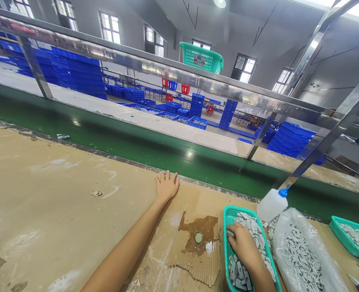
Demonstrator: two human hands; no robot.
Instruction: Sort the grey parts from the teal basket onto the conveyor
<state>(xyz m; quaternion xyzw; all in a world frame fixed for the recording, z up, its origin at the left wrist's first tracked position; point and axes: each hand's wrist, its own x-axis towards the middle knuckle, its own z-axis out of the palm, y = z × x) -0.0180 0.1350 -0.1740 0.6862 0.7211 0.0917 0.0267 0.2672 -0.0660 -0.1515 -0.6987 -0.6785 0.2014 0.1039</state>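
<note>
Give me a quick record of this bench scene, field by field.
left hand: left hand flat on the cardboard-covered bench, near the green belt
right hand: right hand in the teal basket, among small grey parts
beside basket: white bottle, clear bag of parts
far right: second teal basket

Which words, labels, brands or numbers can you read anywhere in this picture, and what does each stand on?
None can be read.
Label on the green basket atop the rail: too small and blurred.
White bottle with blue cap: no print shows.
Blue crates: no legible marking.
</note>
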